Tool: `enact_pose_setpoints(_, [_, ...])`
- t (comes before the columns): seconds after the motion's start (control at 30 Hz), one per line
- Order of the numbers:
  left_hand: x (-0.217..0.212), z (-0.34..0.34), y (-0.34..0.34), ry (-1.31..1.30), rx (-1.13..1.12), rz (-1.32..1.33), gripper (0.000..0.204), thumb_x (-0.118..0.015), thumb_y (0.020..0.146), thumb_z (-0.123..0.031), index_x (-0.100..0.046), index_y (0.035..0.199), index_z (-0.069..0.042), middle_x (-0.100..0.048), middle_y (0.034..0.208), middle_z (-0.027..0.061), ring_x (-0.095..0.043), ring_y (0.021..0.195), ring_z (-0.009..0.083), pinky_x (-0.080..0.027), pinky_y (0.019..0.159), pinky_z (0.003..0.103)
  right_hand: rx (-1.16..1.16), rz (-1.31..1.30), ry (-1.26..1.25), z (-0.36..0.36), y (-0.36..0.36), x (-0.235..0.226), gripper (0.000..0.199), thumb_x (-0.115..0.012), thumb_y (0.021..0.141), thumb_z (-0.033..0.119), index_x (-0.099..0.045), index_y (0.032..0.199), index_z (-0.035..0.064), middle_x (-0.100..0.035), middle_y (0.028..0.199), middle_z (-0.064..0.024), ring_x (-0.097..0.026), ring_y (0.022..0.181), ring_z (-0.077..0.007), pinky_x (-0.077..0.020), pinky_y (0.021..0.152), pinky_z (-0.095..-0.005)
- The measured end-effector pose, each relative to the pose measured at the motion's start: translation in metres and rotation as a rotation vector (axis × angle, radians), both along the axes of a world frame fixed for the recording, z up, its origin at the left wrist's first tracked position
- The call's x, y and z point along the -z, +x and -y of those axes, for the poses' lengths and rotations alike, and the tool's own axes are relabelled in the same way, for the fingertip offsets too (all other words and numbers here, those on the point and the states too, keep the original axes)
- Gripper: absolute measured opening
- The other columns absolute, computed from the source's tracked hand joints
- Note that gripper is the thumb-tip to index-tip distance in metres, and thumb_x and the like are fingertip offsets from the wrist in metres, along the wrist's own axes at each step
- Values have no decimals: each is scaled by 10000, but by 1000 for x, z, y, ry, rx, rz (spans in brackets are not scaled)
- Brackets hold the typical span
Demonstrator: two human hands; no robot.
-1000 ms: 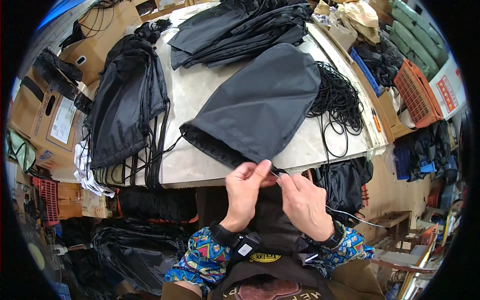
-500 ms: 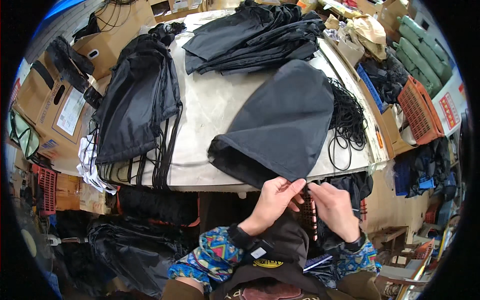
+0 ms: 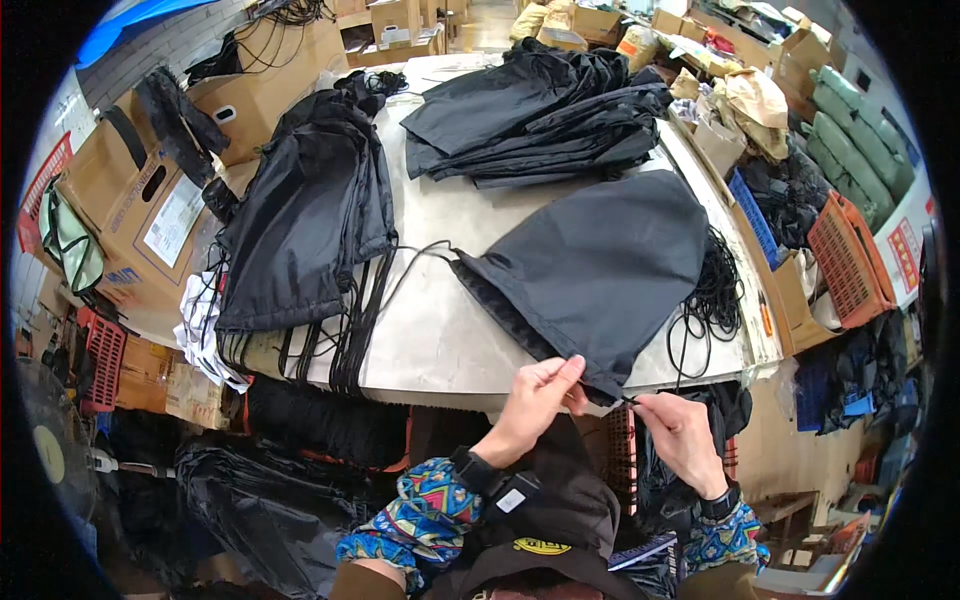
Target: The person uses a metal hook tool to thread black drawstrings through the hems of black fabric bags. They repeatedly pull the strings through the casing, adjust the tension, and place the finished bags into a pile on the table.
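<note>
A black drawstring bag (image 3: 600, 265) lies on the white table in front of me, its hemmed opening toward me. My left hand (image 3: 540, 400) pinches that hem close to the bag's near right corner. Just past this corner my right hand (image 3: 683, 438) is closed on a short piece of black cord (image 3: 628, 400) at the hem's end. A dark loop of cord comes out of the hem's far left corner and reaches toward the bags on the left. Under the bag's right side lies a heap of loose black cords (image 3: 712, 300), partly hidden.
Left of the bag, a stack of black drawstring bags (image 3: 310, 215) hangs its cords over the table (image 3: 425, 345) edge. More black bags (image 3: 540, 115) are piled at the back. Cardboard boxes (image 3: 120, 215) stand left; an orange crate (image 3: 850, 260) stands right.
My right hand has moved slightly away from my left, with cord now visible at its fingertips. The bag's hem lies straighter, and a cord loop shows at its left corner. The view has shifted.
</note>
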State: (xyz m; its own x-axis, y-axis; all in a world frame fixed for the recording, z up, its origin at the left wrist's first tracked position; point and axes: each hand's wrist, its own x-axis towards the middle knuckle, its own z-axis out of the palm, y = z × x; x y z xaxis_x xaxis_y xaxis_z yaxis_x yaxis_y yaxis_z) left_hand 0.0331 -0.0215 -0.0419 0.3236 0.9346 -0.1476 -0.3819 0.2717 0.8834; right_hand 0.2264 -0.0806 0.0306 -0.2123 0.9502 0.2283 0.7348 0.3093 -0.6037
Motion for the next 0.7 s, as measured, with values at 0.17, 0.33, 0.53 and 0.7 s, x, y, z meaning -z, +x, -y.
enact_pose_setpoints(0.17, [-17,13,11,288,289,-278,353,-529,954,-259,-610,734,6,-579,645,50,-550,592,82,-436,549,228,57,-118,-12,-7,-5,10,116,-625,840,57,-645,906,-36,-656,780,-174,-659,684,-262,-490,612,-299])
enact_pose_setpoints(0.33, [-12,1,2,383,31,-255,328,-544,945,-236,-605,758,26,-572,705,30,-550,664,61,-427,593,220,95,-206,-141,-6,-15,11,135,-610,866,78,-640,932,-35,-626,675,-126,-619,596,-193,-459,544,-284])
enact_pose_setpoints(0.53, [-9,2,32,190,65,160,209,-543,925,-74,-566,1119,4,-598,979,-9,-531,857,48,-452,774,215,119,37,276,-8,-20,19,52,-625,803,60,-635,826,15,-602,681,-108,-589,663,-302,-433,641,-379])
enact_pose_setpoints(0.7, [5,-7,39,486,-119,-267,175,-555,900,-137,-534,1023,-14,-571,748,158,-529,576,152,-423,547,300,10,132,393,-27,0,-15,158,-672,788,118,-635,912,27,-589,703,-82,-542,726,-261,-400,642,-373])
